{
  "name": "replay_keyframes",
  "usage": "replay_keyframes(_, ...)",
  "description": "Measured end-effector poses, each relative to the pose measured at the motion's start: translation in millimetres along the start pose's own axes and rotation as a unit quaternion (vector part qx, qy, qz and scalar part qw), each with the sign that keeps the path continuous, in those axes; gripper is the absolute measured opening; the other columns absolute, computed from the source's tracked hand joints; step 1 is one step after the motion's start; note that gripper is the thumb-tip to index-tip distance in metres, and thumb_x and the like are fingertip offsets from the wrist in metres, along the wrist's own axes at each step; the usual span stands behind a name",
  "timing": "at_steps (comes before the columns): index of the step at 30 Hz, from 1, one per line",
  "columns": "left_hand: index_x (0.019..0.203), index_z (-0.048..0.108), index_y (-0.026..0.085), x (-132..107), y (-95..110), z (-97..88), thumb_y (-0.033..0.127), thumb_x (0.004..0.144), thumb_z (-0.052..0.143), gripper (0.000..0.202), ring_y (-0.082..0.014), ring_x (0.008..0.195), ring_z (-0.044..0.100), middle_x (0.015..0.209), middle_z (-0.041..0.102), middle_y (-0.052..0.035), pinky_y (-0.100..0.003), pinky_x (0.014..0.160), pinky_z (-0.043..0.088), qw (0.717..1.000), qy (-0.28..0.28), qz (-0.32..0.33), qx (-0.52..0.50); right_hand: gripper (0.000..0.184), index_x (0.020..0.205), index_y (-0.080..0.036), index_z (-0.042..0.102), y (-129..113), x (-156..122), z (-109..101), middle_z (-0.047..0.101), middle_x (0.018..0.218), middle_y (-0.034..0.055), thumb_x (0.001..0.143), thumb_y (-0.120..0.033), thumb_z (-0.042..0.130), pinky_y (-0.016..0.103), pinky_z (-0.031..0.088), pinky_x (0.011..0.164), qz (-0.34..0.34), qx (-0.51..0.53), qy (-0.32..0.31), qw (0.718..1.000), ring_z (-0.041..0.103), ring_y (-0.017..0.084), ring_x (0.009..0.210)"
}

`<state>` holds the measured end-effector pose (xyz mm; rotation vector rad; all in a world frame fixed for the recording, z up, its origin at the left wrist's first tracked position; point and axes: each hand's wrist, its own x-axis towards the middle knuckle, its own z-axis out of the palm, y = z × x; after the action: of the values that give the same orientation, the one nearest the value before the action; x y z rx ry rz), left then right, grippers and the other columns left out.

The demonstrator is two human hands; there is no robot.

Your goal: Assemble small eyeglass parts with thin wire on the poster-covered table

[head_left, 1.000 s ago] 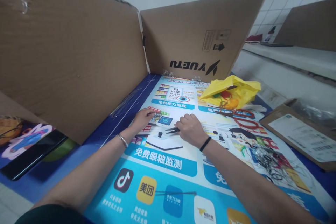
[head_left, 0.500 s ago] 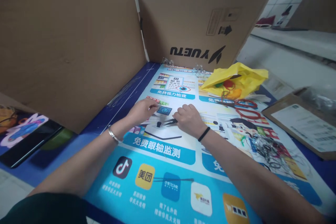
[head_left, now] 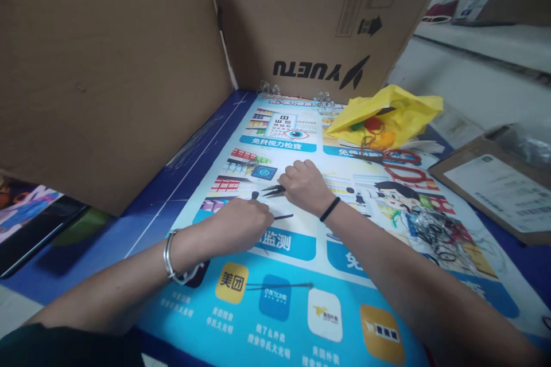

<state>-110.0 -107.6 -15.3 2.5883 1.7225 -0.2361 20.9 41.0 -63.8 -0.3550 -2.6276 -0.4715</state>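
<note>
My right hand (head_left: 303, 185) rests knuckles-up on a printed poster mat (head_left: 301, 275), fingers closed round small black tweezers (head_left: 272, 189) whose tips point left. My left hand (head_left: 241, 225), with a silver bangle on the wrist, lies curled on the mat just below and left of the right hand; its fingers are closed and what they hold, if anything, is hidden. A thin black stick (head_left: 282, 285) lies on the mat nearer me.
Tall cardboard walls (head_left: 107, 69) stand at the left and back. A yellow plastic bag (head_left: 387, 117) and red-handled scissors (head_left: 398, 157) lie at the back right. Tangled wire bits (head_left: 434, 232) lie at right, near a flat cardboard parcel (head_left: 499, 189). A dark phone (head_left: 30, 235) lies left.
My left hand has drawn back from the far left of the mat toward me and now lies curled below my right hand. My right hand has hardly moved. The view has tipped downward.
</note>
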Motion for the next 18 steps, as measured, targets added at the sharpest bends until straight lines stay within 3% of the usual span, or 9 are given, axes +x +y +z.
replay_keyframes(11,0.079,0.057,0.014,0.4,-3.1,5.8,0.014,0.084,0.037,0.021,-0.0173,0.061,0.056,0.075,0.064,-0.0095,-0.028,0.051,0.033,1.000,-0.001,0.022,0.009,0.019,0.071,-0.016,0.062,0.7,0.7,0.4,0.056,0.070,0.0078,0.081,-0.013,0.046,0.035,0.018,0.065,-0.002,-0.002,0.001,1.000,0.039,0.020,0.073)
replay_keyframes(18,0.086,0.055,0.016,2.7,-8.5,-11.0,0.021,0.087,0.033,0.022,-0.0155,0.049,0.050,0.065,0.061,-0.0068,-0.028,0.049,0.030,0.995,-0.030,-0.076,-0.063,0.019,0.074,-0.014,0.063,2.2,0.1,-2.4,0.058,0.074,0.0090,0.082,-0.016,0.046,0.035,0.020,0.066,0.033,0.012,-0.008,0.999,0.041,0.020,0.076)
